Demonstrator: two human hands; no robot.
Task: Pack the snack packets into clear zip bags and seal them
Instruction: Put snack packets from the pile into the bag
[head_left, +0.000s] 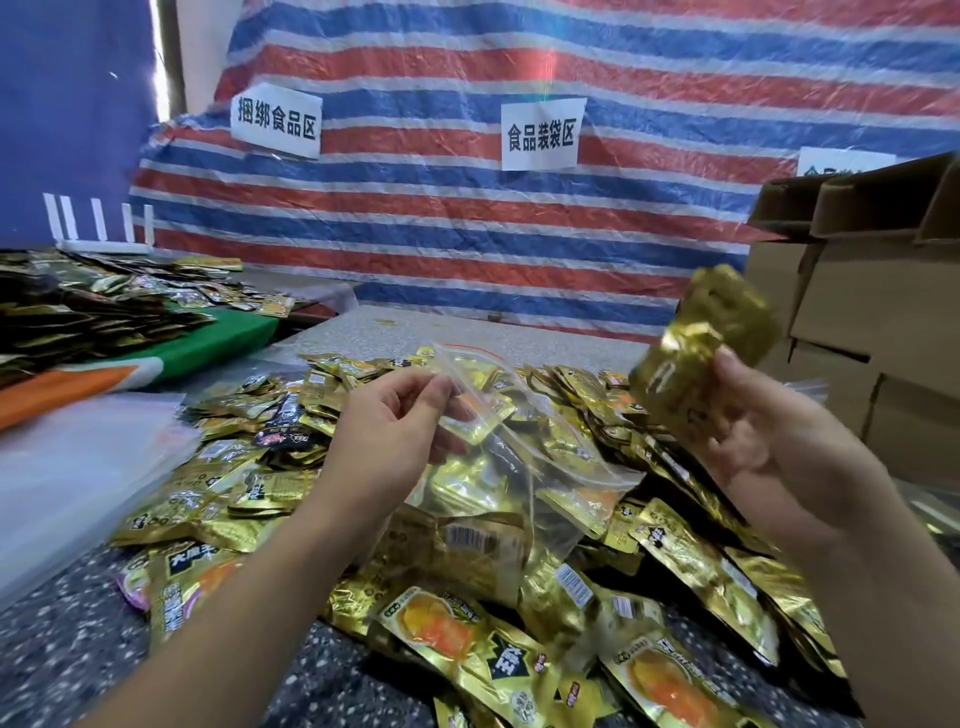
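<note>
My left hand pinches the top edge of a clear zip bag that hangs over the heap, with its mouth up and several gold packets inside it. My right hand grips a bunch of gold snack packets, lifted to the right of the bag. A large heap of loose gold snack packets covers the speckled table below both hands.
A stack of clear plastic bags lies at the left. More packets pile on a green and orange cloth at the far left. Cardboard boxes stand at the right. A striped tarp with paper signs hangs behind.
</note>
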